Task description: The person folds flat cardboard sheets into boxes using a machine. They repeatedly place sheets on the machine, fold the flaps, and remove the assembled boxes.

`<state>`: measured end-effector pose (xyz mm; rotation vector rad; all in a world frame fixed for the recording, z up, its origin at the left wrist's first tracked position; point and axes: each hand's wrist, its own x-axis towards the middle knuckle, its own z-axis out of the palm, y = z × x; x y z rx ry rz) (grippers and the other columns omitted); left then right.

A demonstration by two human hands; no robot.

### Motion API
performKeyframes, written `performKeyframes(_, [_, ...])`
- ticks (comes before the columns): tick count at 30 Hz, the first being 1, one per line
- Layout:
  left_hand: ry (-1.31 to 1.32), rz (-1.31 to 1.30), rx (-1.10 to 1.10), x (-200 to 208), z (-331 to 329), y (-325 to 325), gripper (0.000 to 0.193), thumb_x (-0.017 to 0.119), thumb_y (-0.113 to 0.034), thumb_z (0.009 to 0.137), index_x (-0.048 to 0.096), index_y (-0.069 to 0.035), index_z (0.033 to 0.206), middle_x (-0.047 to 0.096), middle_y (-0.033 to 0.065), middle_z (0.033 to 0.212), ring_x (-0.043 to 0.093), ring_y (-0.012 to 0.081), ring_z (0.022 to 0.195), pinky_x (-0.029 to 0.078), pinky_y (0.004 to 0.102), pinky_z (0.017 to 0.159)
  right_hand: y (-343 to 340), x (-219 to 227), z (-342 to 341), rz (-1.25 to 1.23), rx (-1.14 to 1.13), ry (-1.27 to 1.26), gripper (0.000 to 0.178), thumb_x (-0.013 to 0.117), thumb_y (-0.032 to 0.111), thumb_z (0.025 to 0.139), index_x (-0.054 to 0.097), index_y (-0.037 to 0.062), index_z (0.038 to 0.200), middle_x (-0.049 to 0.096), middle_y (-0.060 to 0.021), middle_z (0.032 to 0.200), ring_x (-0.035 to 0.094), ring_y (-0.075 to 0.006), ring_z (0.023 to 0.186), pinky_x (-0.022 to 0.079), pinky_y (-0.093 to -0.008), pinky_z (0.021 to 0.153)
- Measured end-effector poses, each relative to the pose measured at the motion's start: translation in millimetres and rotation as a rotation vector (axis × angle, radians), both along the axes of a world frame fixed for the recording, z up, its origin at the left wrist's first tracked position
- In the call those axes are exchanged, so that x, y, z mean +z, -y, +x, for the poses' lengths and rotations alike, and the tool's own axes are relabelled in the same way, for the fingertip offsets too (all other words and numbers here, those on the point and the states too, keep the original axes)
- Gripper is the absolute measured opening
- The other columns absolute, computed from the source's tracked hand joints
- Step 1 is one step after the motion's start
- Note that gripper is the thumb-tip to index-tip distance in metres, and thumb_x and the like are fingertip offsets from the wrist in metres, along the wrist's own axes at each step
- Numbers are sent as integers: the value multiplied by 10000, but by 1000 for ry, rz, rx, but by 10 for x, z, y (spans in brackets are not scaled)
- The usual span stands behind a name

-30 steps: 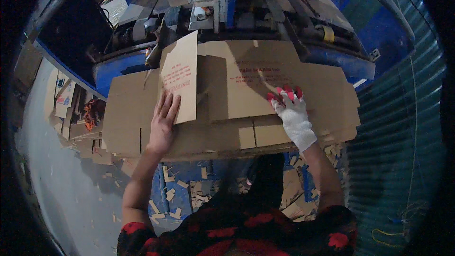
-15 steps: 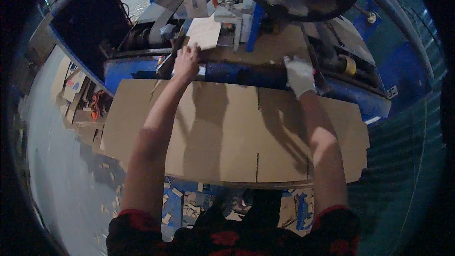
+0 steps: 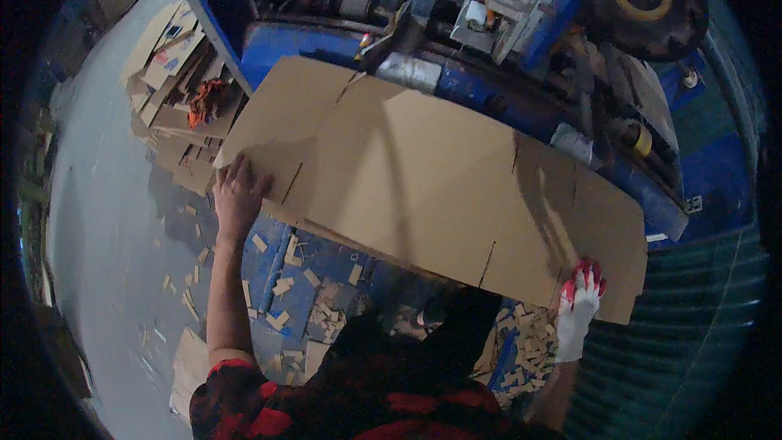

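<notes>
A wide brown cardboard sheet (image 3: 423,171) with dark slots cut in from its long edges lies in front of me, tilted down to the right. My left hand (image 3: 239,191), bare, grips its near left corner with the fingers on top. My right hand (image 3: 580,301), in a white glove with red fingertips, holds the near edge toward the right end, fingers over the top face. The undersides of both grips are hidden. Along the near edge a thin layered rim shows, perhaps more sheets beneath.
Behind the sheet stands a blue machine (image 3: 314,45) with rollers, a spring-loaded metal head (image 3: 497,8) and a big dark wheel (image 3: 639,4). Cardboard scraps (image 3: 281,285) litter the floor and blue base. At left is a cardboard pile (image 3: 175,65) with an orange bundle (image 3: 209,102).
Both hands have drawn back from the machine to the sheet's near edge. The pale piece under the left hand is out of sight. The view has turned, so the sheet now slants.
</notes>
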<state>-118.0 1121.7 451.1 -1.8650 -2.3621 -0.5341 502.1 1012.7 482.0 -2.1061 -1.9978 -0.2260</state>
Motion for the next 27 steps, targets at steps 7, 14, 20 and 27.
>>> performKeyframes(7, [70, 17, 179, -64, -247, -94, 759, 711, -517, 757, 505, -30, 1302, 497, 167, 1310, 454, 390, 1170, 405, 506, 964, 816, -184, 91, 230, -380, -7, 571, 633, 171, 810, 480, 51, 1347, 373, -179, 1466, 370, -374, 1327, 278, -463, 1109])
performKeyframes(14, [174, -181, 297, 103, -340, -232, 825, 750, -515, 714, 463, -56, 1337, 493, 172, 1257, 437, 378, 1178, 400, 509, 962, 1028, -644, 745, 445, -668, -1312, 545, 650, 252, 859, 478, 116, 1358, 512, -76, 1323, 436, -224, 1248, 410, -379, 956])
performKeyframes(20, [760, 631, -28, 257, -268, -272, 710, 767, -264, 772, 426, -48, 1356, 466, 120, 1314, 496, 301, 1139, 424, 446, 961, 933, -349, 590, 676, -588, -1209, 436, 610, 159, 880, 504, 113, 1300, 593, -82, 1183, 549, -184, 1051, 476, -371, 848])
performKeyframes(27, [1875, 161, -112, 215, -81, -321, 536, 634, -172, 911, 404, -43, 1377, 503, 109, 1329, 477, 269, 1222, 415, 452, 1007, 529, 269, -58, 760, -280, -1782, 465, 573, 40, 856, 441, 109, 1296, 562, -97, 1113, 565, -184, 924, 507, -355, 731])
